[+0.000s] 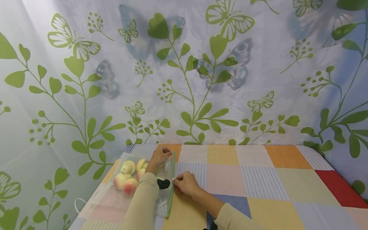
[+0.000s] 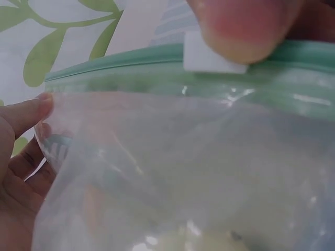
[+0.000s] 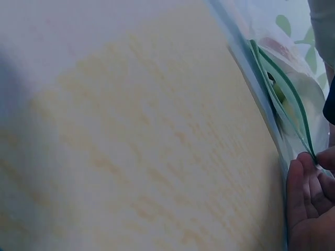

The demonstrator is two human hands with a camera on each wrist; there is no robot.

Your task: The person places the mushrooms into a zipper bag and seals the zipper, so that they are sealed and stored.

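Note:
A clear zip bag with a green zip strip along its right edge lies on the table. Inside it are several yellow and red fruits that look like peaches. My left hand pinches the bag's far corner between thumb and fingers, as the left wrist view also shows. Partway along the strip, my right hand pinches a small white slider. In the right wrist view, the strip's two green edges stand apart on the near side of that hand.
A patchwork tablecloth covers the table. Behind and to the left hangs a curtain printed with leaves and butterflies. A white cord loop shows by the table's left edge. A black wrist device sits on the left forearm.

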